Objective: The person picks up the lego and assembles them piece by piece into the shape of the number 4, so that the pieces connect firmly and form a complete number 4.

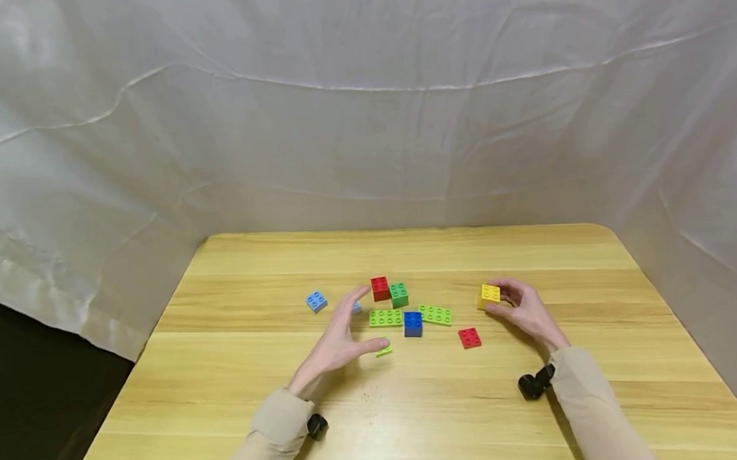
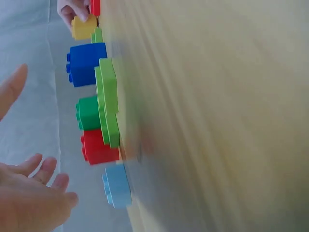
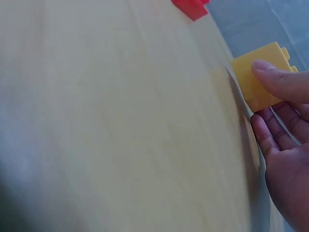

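Observation:
My right hand [image 1: 525, 310] pinches a yellow toy brick [image 1: 489, 294] between thumb and fingers at the right of the group; the right wrist view shows the thumb flat on the side of the brick [image 3: 260, 77]. My left hand [image 1: 337, 341] is spread with thumb and fingers wide apart, nothing between them. Its thumb overlaps a small light green plate [image 1: 384, 351] in the head view, and its fingers partly cover a light blue brick [image 1: 357, 307]. Just right of it lie a light green plate [image 1: 385, 318] and a dark blue brick [image 1: 413, 324].
Behind the plates stand a red brick [image 1: 380, 288] and a green brick [image 1: 399, 295], side by side. Another light green plate [image 1: 436, 315] and a flat red plate [image 1: 469, 338] lie toward the right. A light blue brick [image 1: 316, 301] sits at the left. Grey cloth [image 1: 402, 150] hangs behind the wooden table [image 1: 418, 424].

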A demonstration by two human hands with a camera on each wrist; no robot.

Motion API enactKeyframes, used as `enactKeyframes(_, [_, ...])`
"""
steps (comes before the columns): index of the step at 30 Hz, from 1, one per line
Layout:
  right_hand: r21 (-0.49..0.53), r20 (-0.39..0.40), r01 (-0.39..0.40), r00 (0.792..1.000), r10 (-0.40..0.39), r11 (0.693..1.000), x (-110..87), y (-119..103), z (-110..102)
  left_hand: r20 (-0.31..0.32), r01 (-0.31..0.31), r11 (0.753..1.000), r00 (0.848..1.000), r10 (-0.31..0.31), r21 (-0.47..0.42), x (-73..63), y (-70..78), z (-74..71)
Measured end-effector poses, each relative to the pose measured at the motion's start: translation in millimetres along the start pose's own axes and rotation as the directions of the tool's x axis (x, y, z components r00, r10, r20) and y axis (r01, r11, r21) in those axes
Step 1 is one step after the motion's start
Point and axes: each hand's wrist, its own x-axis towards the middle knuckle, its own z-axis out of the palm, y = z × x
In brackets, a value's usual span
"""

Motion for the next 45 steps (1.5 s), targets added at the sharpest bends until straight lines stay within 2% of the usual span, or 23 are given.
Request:
enactKeyframes(5, [0.065,-0.008,-0.007,1.0,0.008,0.998,-8.3,-5.4,1.7,0.016,0.013,0.999,1.0,-0.013,-0.034,10.4,3.1,10.1])
enactKeyframes(12, [0.143,-0.006,0.003,1.0,-0.002,0.99,-21.9,-13.0,10.0,0.054,0.0,0.997,0.999,0.004,-0.083,24.2,2.8,18.1])
enactKeyframes(15, [0.17,-0.014,0.018,1.0,-0.016,0.985,-26.5,-15.6,14.8,0.067,-0.007,0.997,0.998,0.013,-0.082,29.5,2.2,19.9])
enactKeyframes(23, [0.216,-0.069,0.095,0.994,-0.082,0.972,-33.1,-21.8,23.0,0.113,0.023,0.994,0.994,-0.011,-0.108,40.9,2.6,25.9])
enactKeyframes(34, [0.222,-0.099,0.13,0.989,-0.11,0.966,-40.5,-26.4,34.5,0.145,0.027,0.99,0.989,-0.006,-0.141,47.1,5.5,32.6])
enactKeyframes(45, [0.269,-0.093,0.111,0.992,-0.089,0.957,-42.0,-31.6,42.1,0.16,0.03,0.996,0.987,-0.017,-0.08,51.2,5.1,34.3])
